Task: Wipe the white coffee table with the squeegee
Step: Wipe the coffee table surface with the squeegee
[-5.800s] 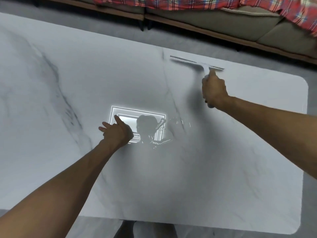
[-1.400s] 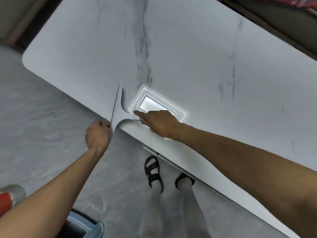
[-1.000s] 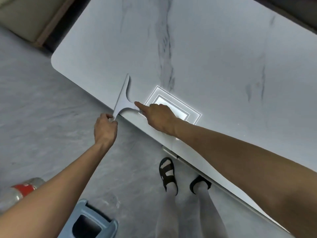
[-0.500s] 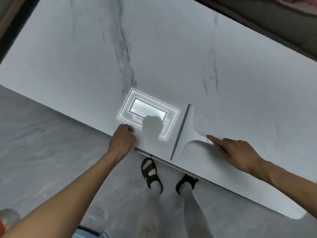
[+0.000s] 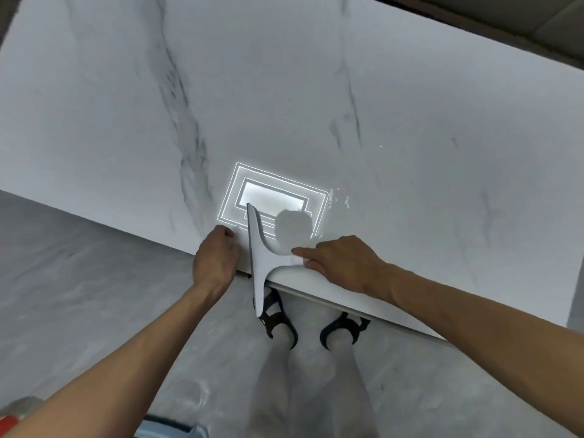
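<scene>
The white marble-look coffee table [image 5: 316,90] fills the upper view, with grey veins and a bright reflection of a ceiling light near its front edge. A white squeegee [image 5: 258,251] lies across that front edge, its blade running near to far, the near end hanging over the floor. My right hand [image 5: 339,260] grips its handle from the right. My left hand [image 5: 216,259] rests curled on the table edge just left of the blade, holding nothing. A few water drops glint right of the light's reflection.
My feet in black sandals [image 5: 279,320] stand on the grey floor under the table edge. A light blue bin [image 5: 170,429] shows at the bottom edge and a red and silver object [image 5: 12,417] at the bottom left. A sofa base [image 5: 537,23] runs along the top right.
The squeegee has slid left along the front edge, its blade now overhanging the edge beside my left hand. My left hand stays on the table edge.
</scene>
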